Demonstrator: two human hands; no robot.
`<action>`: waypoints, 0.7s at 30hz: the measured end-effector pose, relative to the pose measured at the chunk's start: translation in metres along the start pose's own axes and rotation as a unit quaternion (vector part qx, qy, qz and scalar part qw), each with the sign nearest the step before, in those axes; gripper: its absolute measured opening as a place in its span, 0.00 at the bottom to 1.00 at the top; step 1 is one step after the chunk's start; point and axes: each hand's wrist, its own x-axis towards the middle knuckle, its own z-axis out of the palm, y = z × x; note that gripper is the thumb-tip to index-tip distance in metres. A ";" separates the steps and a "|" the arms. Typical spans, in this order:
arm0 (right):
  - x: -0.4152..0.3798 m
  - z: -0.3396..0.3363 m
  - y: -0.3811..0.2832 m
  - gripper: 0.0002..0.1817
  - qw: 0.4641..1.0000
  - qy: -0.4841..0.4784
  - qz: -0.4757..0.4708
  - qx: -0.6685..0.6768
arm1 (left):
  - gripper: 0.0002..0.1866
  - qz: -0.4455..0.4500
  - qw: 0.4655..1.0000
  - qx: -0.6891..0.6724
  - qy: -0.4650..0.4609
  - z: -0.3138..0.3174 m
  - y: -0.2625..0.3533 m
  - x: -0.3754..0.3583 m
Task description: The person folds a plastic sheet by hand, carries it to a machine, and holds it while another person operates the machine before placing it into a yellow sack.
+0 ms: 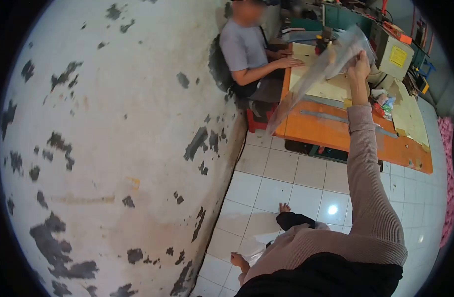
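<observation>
Near the camera, low by the tiled floor [291,183], the left hand [238,260] sits beside the pink-sleeved body; fingers partly hidden, can't tell whether it grips anything. One bare foot [284,207] on the tiles just beyond it.

One pink sleeve [368,188] runs up from the body to the right hand [360,64], raised over the orange table [335,131]. Right hand pinched closed on the top end of one clear plastic bag [321,69].

Bag: transparent, glossy, wrinkled, long and narrow. Long axis runs diagonally, upper end at the hand above the table's far side, lower end pointing down-left to the table's near-left corner, hanging off past the edge. Table contents show through it.

On the table: one long grey strip [326,117] lying along the near part, beige sheets [326,89] behind it, small coloured clutter [382,105] right of the hand. Exact sheet count unclear.

At the table's left side, one other person [246,49] in a grey shirt sits on a red stool [259,119], both hands on the tabletop. Behind the table's far edge, one beige machine [392,54] with a yellow label. Left of the table, a peeling wall [113,148] fills the view.
</observation>
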 end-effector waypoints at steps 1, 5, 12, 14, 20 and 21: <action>0.027 -0.035 0.011 0.11 0.999 0.032 -0.004 -0.023 | 0.24 -0.014 0.999 0.027 0.017 0.005 0.006 -0.006; 0.100 -0.179 0.053 0.12 0.912 0.050 0.004 -0.407 | 0.23 -0.028 0.995 0.072 0.059 0.022 0.050 -0.006; 0.067 -0.160 0.057 0.13 0.943 -0.004 0.121 -0.310 | 0.22 0.075 0.992 0.097 0.015 0.074 0.141 0.024; 0.071 -0.162 0.054 0.12 0.940 -0.060 0.167 -0.291 | 0.21 0.122 0.983 0.136 -0.013 0.098 0.151 0.048; 0.069 -0.146 0.054 0.13 0.939 -0.036 0.191 -0.284 | 0.20 0.222 0.960 0.171 -0.017 0.134 0.183 0.037; 0.068 -0.145 0.054 0.13 0.940 -0.018 0.185 -0.285 | 0.20 0.218 0.962 0.161 -0.038 0.136 0.178 0.036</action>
